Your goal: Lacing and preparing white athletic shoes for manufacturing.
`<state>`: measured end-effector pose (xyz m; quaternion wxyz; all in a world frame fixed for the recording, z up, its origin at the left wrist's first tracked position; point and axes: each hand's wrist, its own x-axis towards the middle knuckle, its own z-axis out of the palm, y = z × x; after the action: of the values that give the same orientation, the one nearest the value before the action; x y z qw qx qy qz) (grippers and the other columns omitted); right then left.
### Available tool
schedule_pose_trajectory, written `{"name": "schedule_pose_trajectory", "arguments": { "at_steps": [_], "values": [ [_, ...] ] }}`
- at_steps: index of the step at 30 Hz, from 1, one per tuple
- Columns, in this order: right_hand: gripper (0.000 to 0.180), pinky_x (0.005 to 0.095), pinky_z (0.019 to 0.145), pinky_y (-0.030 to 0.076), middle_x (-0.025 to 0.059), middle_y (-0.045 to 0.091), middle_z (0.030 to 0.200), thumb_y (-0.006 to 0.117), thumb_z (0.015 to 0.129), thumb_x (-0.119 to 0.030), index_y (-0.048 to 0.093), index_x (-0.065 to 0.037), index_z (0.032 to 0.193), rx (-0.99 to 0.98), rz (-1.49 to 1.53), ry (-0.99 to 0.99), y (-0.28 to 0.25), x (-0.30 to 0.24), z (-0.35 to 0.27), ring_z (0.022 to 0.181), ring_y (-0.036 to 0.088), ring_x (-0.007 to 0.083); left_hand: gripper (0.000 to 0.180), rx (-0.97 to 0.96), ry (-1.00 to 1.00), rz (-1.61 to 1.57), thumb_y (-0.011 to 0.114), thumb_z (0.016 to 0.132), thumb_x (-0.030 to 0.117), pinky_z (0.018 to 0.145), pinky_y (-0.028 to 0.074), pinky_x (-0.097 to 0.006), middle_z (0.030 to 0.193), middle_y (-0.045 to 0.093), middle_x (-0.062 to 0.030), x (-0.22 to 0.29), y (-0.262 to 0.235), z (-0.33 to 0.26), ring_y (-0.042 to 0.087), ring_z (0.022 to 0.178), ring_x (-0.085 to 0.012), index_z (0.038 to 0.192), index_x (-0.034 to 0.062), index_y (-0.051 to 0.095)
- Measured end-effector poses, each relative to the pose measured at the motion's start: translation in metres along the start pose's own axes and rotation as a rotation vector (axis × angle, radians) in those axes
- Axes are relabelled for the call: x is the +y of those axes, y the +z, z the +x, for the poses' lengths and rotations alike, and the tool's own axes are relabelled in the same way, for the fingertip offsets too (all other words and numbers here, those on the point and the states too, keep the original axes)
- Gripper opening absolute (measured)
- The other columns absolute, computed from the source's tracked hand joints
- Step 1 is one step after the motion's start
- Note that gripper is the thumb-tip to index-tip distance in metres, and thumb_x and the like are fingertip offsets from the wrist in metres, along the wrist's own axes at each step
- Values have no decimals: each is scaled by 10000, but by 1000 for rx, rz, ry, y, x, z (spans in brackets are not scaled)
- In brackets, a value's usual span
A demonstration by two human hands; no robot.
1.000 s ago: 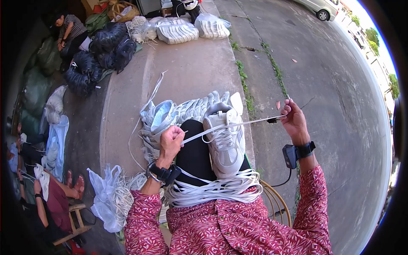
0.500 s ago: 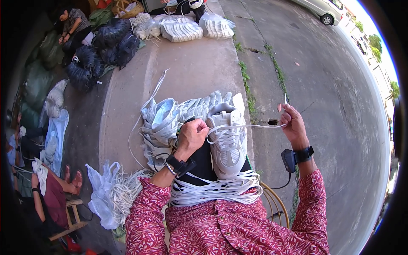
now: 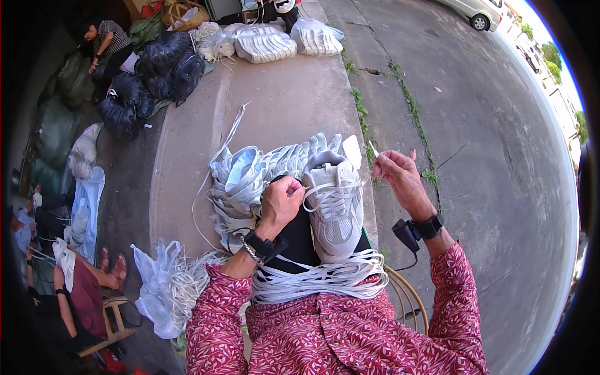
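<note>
white lace tip (image 3: 373,149) pinched by right hand (image 3: 400,178); left hand (image 3: 282,201) fisted, its grip hidden beside sneaker (image 3: 337,206)

One view only, from a fisheye camera worn on the person's head. It looks steeply down over the red patterned shirt (image 3: 337,337) at the lap, close to the white sneaker (image 3: 336,203) and both hands. Facing forward, it takes in the concrete pavement (image 3: 281,94) far ahead, the road (image 3: 500,156) to the right, and seated people at the left. Edges bend and darken toward the rim.
</note>
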<state>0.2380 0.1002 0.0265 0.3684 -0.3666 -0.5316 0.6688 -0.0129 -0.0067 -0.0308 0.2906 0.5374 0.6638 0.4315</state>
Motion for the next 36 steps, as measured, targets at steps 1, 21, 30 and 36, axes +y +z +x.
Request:
{"name": "schedule_pose_trajectory", "arguments": {
  "at_steps": [1,21,30,36],
  "values": [
    [223,216,661,434,14,606,732,514,935,-204,607,-3,910,-1,1,0,2,-2,-1,669,553,78,83,3,-4,-3,611,762,64,492,419,-228,600,598,-30,-1,1,0,539,532,-70,724,-10,602],
    [173,195,466,343,-50,573,656,650,849,-192,680,-23,864,-29,-273,20,25,12,-2,553,444,19,97,69,31,196,627,733,97,519,457,-334,608,614,-106,24,9,2,602,538,-227,699,14,592],
    [113,250,469,405,46,576,552,630,794,-110,652,0,795,-19,-722,-211,31,12,1,481,505,87,65,12,176,215,597,759,79,559,462,-367,648,610,-147,19,3,7,614,609,-308,745,16,599],
    [103,271,466,420,75,588,563,621,779,-95,627,6,759,-27,-823,-289,31,11,1,482,540,122,62,-27,83,195,616,745,93,604,482,-410,696,631,-148,19,-1,7,624,673,-340,767,37,600]
  ]
}}
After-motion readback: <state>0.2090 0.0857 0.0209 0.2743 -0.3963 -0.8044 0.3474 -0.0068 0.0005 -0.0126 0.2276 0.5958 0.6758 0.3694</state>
